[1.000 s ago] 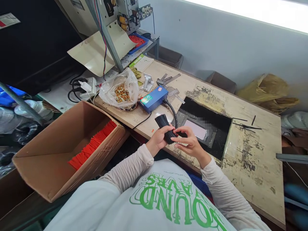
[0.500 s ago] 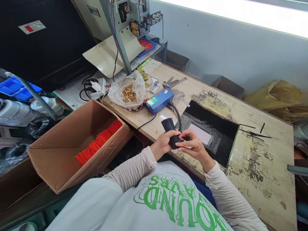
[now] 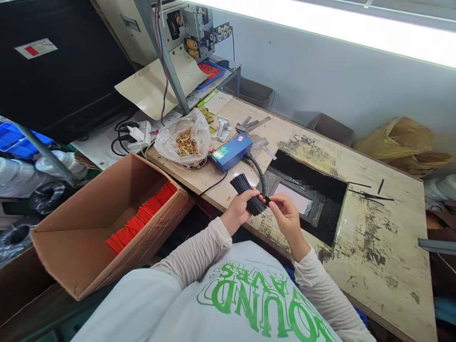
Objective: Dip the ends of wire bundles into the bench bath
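Observation:
Wrapped in my left hand point(image 3: 235, 212) is a bundle of thin black tubes or strips point(image 3: 253, 204), tilted, with its upper ends fanning out. Just to the right, the thumb and fingers of my right hand point(image 3: 288, 219) are pinched together at the bundle's edge. Something small and dark shows at those fingertips, too small to name. Beyond the bundle stands a blue box-shaped device point(image 3: 232, 153) with a black flexible hose point(image 3: 260, 173) curving down toward my hands.
A cardboard box point(image 3: 71, 247) with red strips point(image 3: 140, 218) stands at left. On the worn table point(image 3: 377, 280) lie a plastic bag of brass-coloured parts point(image 3: 185, 143), metal calipers point(image 3: 252, 124) and loose black strips point(image 3: 372, 195). A recessed opening point(image 3: 327, 221) holds a framed pale panel point(image 3: 292, 197).
My right hand has drawn slightly away from the bundle, its fingers now pinched closer together. The left hand still grips the bundle. The whole view has shifted a little.

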